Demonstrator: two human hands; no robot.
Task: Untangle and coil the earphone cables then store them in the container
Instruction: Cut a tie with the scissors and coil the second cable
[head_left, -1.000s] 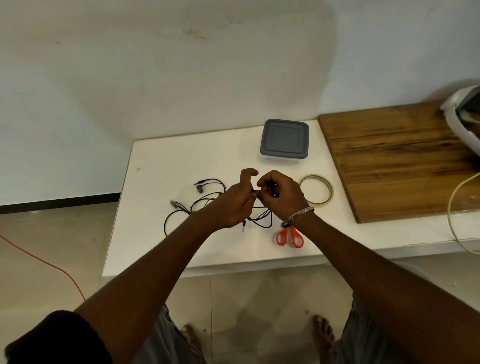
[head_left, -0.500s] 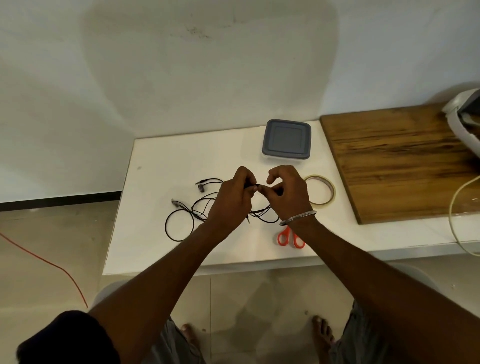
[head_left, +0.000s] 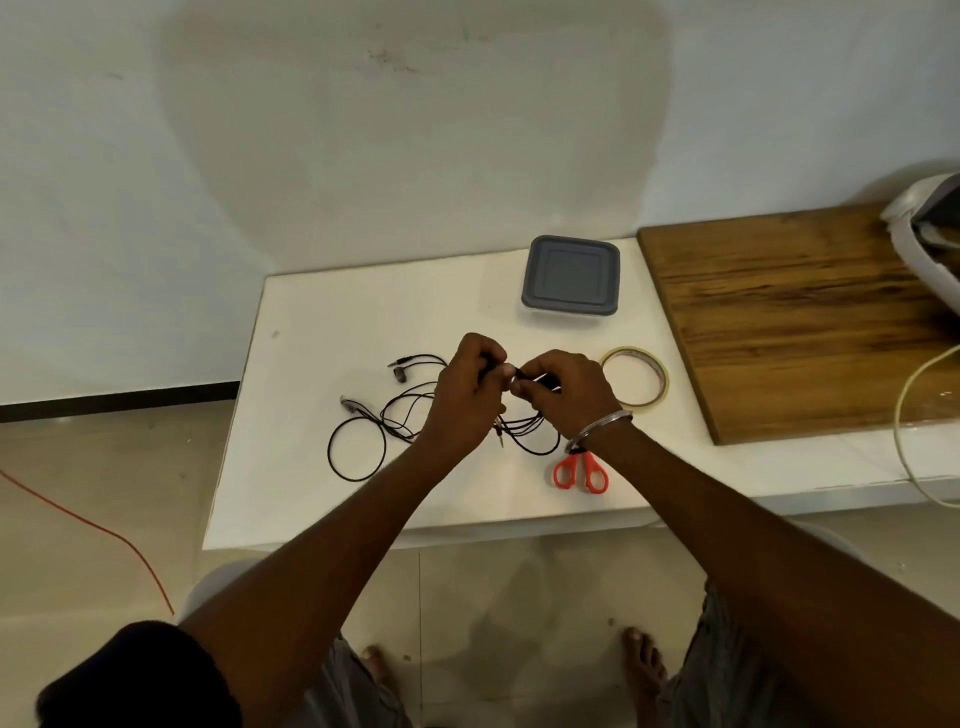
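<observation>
Black earphone cables (head_left: 363, 441) lie tangled on the white table (head_left: 322, 499), with loops spreading left and an earbud (head_left: 401, 373) at the far end. My left hand (head_left: 465, 400) and my right hand (head_left: 563, 392) meet above the tangle, each pinching a strand of the cable between fingertips. More loops hang below my right wrist. The container (head_left: 571, 275) with a grey lid sits closed at the back of the table, beyond my hands.
A roll of clear tape (head_left: 636, 382) lies just right of my right hand. Orange-handled scissors (head_left: 579, 470) rest under my right wrist. A wooden board (head_left: 800, 322) covers the right side, with a white appliance (head_left: 924, 234) and a pale cord (head_left: 914, 441).
Both hands have stayed together above the tangle, shifting their finger grip on the cable strands. The cable loops on the left have moved slightly.
</observation>
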